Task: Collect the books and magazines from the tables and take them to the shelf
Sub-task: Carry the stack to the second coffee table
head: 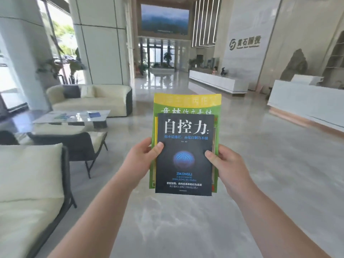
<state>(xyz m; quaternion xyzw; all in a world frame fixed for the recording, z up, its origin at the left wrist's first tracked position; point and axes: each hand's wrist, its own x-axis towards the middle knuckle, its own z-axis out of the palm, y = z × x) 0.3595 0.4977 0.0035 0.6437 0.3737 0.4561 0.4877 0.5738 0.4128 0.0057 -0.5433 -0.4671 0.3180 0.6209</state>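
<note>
A black book with white characters and a blue emblem lies on top of a larger green and yellow magazine; I hold the two together in front of me above the floor. My left hand grips the left edge of the stack, thumb on the black cover. My right hand grips the right edge, thumb also on the cover. On a low glass coffee table at the left lie a blue booklet and some light papers.
A cream sofa stands behind the coffee table, a dark-framed chair and a cream cushioned seat at my left. White reception counters run along the right. Polished floor stretches ahead down the lobby. A column rises at left.
</note>
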